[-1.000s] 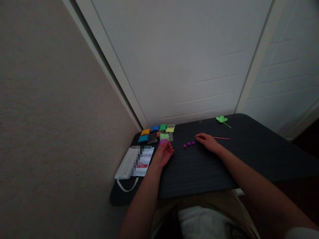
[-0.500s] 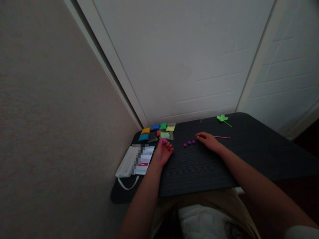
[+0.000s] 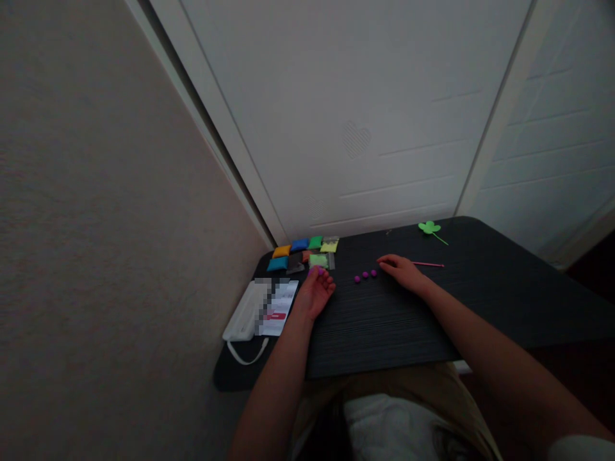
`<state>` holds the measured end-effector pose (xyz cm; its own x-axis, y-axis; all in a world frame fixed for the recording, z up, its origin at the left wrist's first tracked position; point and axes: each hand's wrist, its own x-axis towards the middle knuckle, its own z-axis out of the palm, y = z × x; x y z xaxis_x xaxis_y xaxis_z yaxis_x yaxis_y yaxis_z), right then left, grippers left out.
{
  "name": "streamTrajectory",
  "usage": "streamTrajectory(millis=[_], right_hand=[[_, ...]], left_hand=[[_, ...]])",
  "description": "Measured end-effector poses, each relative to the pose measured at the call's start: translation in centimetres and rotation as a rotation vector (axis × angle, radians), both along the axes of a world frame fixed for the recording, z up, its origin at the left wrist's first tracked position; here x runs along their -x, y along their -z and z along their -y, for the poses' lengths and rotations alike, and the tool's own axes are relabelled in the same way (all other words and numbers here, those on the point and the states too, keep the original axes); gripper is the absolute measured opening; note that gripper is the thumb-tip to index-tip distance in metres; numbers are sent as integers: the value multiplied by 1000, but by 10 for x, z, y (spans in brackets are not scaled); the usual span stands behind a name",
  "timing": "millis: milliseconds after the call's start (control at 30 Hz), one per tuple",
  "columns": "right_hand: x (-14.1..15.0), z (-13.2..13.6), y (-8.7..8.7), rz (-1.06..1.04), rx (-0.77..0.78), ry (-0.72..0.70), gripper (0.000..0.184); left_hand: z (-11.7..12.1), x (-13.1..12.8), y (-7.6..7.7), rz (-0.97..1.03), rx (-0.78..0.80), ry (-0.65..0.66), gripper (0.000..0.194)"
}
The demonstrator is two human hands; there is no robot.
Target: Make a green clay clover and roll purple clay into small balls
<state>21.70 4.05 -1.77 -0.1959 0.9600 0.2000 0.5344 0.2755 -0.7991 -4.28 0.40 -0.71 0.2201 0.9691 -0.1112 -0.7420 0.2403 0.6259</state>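
Note:
My left hand [image 3: 314, 296] is turned palm up over the table's left part, pinching a lump of purple modelling clay [image 3: 316, 271] between thumb and fingers. The fingers partly cover the lump. To its right, three small purple clay balls [image 3: 365, 274] lie in a short slanting row on the dark table. My right hand [image 3: 401, 270] rests on the tabletop just right of that row, fingers stretched out toward the balls, and nothing shows in it. Behind its wrist lies a thin pink stick tool [image 3: 429, 264], partly hidden by the hand.
Several coloured clay packets [image 3: 298, 245] lie at the back left of the dark table [image 3: 375, 333]. A white case with a strap [image 3: 243, 314] and a printed sheet [image 3: 286, 307] are nearer. A green clover-like shape [image 3: 429, 227] lies at the back right, before the white wall panel [image 3: 355, 77].
The purple lump in my left hand now looks flatter and sits lower behind the fingers, as the thumb and fingers have shifted slightly. My right hand and the three balls have stayed in place.

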Motion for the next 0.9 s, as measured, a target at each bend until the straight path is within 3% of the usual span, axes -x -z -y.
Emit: streamTrajectory(millis=[500, 667, 900], right_hand=[[0, 1, 0, -2, 9, -5, 26], [0, 0, 1, -4, 14, -2, 26], [0, 1, -1, -9, 18, 3, 25]], left_hand=[[-2, 1, 0, 14, -2, 10, 27], [0, -1, 1, -56, -2, -40, 10], [3, -3, -2, -71, 0, -23, 8]])
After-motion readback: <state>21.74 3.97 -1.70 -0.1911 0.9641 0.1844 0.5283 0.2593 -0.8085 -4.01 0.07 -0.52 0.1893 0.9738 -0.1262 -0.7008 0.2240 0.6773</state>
